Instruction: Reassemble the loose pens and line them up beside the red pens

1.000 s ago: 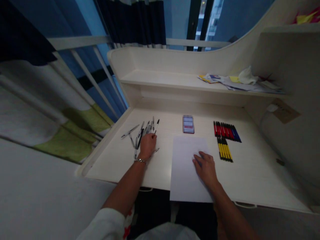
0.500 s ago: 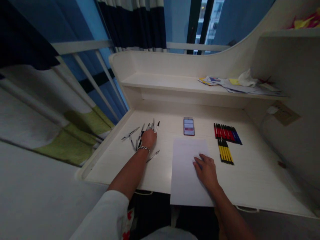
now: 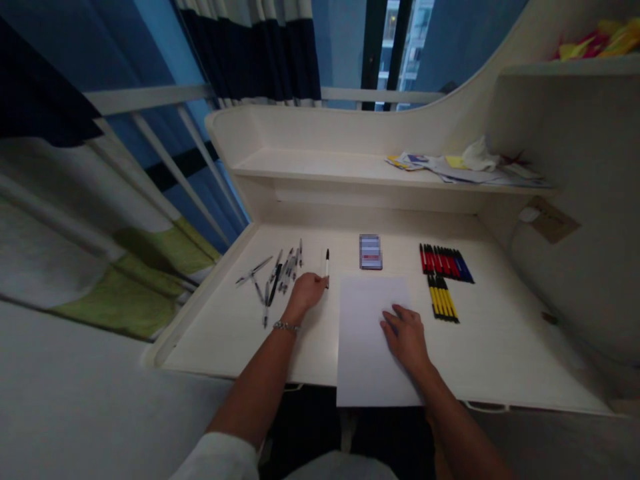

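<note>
Pen (image 3: pixel 327 264), white and black, pinched near its near end by left hand (image 3: pixel 306 293), left of white paper sheet (image 3: pixel 367 347). Right hand (image 3: pixel 407 339) loosely open, resting on sheet's right side. Loose pens (image 3: pixel 275 287) at left; yellow pens (image 3: pixel 443 299) lined up right.
</note>
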Motion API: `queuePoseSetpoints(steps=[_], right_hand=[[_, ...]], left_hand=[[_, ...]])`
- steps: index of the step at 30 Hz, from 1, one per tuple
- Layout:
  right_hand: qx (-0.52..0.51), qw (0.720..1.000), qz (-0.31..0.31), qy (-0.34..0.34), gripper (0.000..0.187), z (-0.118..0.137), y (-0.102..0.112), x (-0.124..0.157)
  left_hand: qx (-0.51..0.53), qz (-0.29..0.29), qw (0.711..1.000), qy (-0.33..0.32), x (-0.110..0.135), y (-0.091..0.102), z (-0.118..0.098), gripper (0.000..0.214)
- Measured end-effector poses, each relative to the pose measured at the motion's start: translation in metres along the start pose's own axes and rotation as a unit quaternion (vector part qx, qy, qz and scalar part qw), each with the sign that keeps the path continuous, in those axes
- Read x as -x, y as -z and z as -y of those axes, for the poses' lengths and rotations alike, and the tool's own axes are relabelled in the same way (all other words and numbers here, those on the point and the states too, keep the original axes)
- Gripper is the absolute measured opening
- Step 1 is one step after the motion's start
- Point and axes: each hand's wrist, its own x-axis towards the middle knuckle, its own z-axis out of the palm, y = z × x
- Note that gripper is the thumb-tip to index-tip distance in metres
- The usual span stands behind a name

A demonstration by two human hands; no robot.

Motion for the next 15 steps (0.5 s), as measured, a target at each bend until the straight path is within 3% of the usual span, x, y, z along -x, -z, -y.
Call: queuePoseSetpoints(steps=[4, 7, 15], right_hand=[[-0.004, 1.000, 0.013, -0.016, 0.030, 0.004, 0.005, -0.001], [-0.005, 1.000, 0.022, -0.018, 0.030, 0.007, 0.009, -0.003], [-0.007, 0.999, 0.027, -0.027, 0.031, 0.007, 0.009, -0.004]], left_hand=[[0.065, 0.051, 0.994, -0.068, 0.067, -0.039, -0.025, 0.041], [0.113, 0.076, 0.987, -0.083, 0.101, -0.062, -0.041, 0.039], [0.013, 0.087, 0.992, -0.088, 0.116, -0.082, -0.057, 0.033]])
